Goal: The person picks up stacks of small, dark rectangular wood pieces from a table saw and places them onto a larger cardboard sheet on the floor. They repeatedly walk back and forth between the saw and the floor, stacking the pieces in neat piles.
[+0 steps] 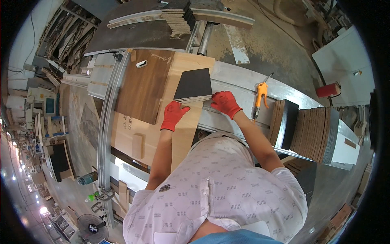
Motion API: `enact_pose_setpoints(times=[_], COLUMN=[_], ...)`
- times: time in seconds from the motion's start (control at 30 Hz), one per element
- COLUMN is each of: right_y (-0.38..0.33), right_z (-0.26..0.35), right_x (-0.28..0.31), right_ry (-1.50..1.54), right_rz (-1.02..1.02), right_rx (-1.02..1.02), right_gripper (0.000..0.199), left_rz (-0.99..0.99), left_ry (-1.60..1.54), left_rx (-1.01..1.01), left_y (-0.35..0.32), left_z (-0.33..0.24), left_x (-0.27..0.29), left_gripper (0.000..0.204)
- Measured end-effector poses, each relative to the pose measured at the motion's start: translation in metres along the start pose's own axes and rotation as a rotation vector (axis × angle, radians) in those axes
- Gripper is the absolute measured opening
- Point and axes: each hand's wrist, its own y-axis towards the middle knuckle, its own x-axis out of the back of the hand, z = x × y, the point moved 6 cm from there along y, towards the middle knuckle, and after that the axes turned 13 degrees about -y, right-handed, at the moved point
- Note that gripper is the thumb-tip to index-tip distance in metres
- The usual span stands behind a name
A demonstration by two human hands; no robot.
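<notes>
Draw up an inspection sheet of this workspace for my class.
Surface: pale board, partly covered by a brown wood-grain panel.
Job's things: dark-topped stack of thin boards.
Clutter: orange air gun right of the stack; small white object on the panel.
Hands: red-gloved; left hand at the stack's near-left corner, right hand at its near-right.
Cables: thin dark cable on the floor, upper right.
Surroundings: fan lower left; scrap wood upper left.
</notes>
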Motion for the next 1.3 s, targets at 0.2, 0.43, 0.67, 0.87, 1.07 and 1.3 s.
enact_pose_setpoints(times=[0.2, 0.43, 0.67, 0.87, 1.07, 1.3], right_y=[-0.004, -0.009, -0.011, -0.008, 0.038, 0.092], right_z=[0.007, 0.005, 0.002, -0.019, -0.043, -0.024], right_x=[-0.017, -0.027, -0.023, 0.005, 0.028, 0.004], right_ry=[-0.050, -0.022, 0.062, 0.304, 1.512, 1.787], right_rz=[-0.049, -0.077, -0.108, -0.001, -0.466, -0.424], right_rx=[-0.086, -0.115, -0.134, -0.256, -0.240, -0.384], right_gripper=[0.024, 0.024, 0.022, 0.023, 0.033, 0.055], left_rz=[-0.197, -0.117, -0.232, -0.171, -0.468, -0.674], left_ry=[-0.217, -0.132, -0.153, -0.243, -0.957, -1.300], left_rx=[-0.129, -0.010, -0.131, -0.047, -0.053, -0.459], left_y=[0.006, 0.014, 0.011, 0.004, -0.041, -0.035], left_z=[-0.001, 0.014, 0.017, 0.015, -0.036, -0.088], left_x=[-0.004, -0.014, -0.019, -0.008, 0.025, 0.041], left_gripper=[0.028, 0.032, 0.038, 0.024, 0.068, 0.068])
